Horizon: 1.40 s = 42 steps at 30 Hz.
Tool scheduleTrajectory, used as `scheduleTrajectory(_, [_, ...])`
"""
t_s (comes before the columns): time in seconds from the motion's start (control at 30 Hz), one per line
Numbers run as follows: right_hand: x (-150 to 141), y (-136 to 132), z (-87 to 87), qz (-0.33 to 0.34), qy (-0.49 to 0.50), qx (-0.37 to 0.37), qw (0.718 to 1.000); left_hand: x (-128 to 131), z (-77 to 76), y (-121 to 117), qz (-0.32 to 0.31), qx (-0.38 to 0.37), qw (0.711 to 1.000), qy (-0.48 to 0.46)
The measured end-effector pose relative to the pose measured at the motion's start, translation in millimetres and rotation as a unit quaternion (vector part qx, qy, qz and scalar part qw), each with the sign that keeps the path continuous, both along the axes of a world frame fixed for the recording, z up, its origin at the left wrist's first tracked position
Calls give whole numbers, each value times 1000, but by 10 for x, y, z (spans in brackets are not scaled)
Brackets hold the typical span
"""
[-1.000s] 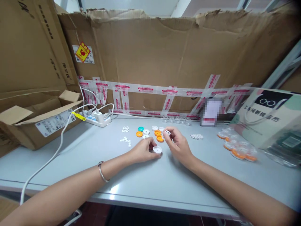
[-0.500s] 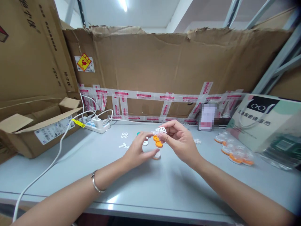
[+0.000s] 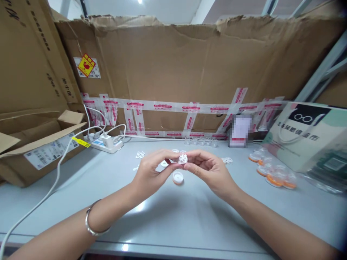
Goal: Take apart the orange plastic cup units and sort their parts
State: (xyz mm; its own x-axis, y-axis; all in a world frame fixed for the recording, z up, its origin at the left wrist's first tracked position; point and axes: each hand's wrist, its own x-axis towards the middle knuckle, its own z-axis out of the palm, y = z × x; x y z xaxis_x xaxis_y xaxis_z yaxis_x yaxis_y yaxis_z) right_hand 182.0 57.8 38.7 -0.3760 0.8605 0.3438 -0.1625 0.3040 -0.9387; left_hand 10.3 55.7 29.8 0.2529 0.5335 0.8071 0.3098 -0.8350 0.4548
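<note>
Between the fingertips of both hands is a small white round piece with holes through its face (image 3: 183,159), raised above the table. My left hand (image 3: 153,168) pinches its left side, thumb below and forefinger above. From the right, my right hand (image 3: 210,169) grips it in the same way, the other fingers curled. Just below the hands, a shallow white round part with an orange base (image 3: 178,177) stands on the table. Other white parts behind my fingers are partly hidden.
Small white rings (image 3: 140,154) lie left of my hands. Clear cups (image 3: 200,141) line the back, and orange-based clear cases (image 3: 273,177) stand at right beside a paper bag (image 3: 292,137). A power strip (image 3: 107,145) and an open carton (image 3: 40,144) are at left.
My left hand has come up and closed on the white piece, which only my right hand held before. The piece has turned its holed face toward me. The view has tilted down slightly.
</note>
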Motion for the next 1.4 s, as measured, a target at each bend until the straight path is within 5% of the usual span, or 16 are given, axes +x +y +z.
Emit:
scheduleTrajectory(0.33, [-58, 12, -107, -19, -20, -21, 999, -39, -107, -33, 26, -70, 997, 16])
scheduleTrajectory(0.93, [-29, 39, -200, -8, -2, -68, 998, -60, -163, -20, 64, 117, 989, 57])
scheduleTrajectory(1.4, [-22, 60, -226, -16, -23, -53, 998, -59, -163, -9, 62, 161, 983, 65])
